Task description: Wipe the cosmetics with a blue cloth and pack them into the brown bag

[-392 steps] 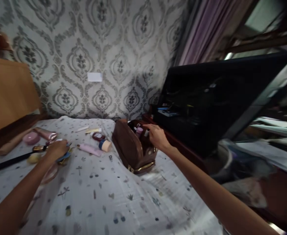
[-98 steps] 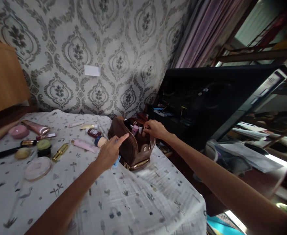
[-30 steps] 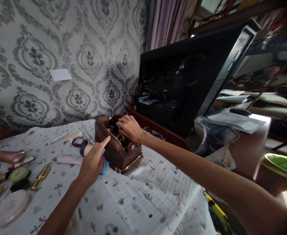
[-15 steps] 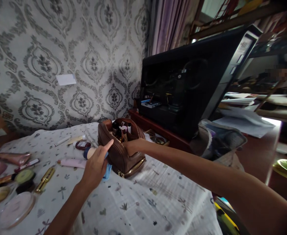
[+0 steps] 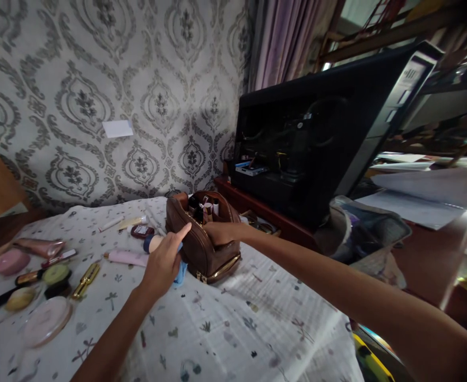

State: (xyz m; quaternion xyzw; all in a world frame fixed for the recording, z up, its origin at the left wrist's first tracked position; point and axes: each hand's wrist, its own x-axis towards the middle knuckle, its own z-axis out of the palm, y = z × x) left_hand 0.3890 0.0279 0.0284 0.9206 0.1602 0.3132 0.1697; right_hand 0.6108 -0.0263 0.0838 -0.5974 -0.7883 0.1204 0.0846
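Note:
An open brown cosmetic pouch point(image 5: 201, 249) stands on the patterned bedsheet point(image 5: 217, 329), with several small bottles poking out of its top. My left hand point(image 5: 164, 262) holds a blue cloth point(image 5: 181, 271) in its curled fingers, and its forefinger points at the pouch's near rim. My right hand point(image 5: 221, 232) grips the pouch's front edge near the zip, fingers closed on it.
Cosmetics lie on the sheet to the left: a pink tube point(image 5: 125, 258), a gold lipstick point(image 5: 84, 279), a round compact point(image 5: 47, 320), a green-lidded jar point(image 5: 55, 275), a pink jar point(image 5: 9, 261). A black open case point(image 5: 309, 154) stands behind the pouch on a wooden ledge. Patterned wall at the back.
My right hand came out of the pouch's top and moved down to grip its front edge. My left hand stays beside the pouch with the cloth.

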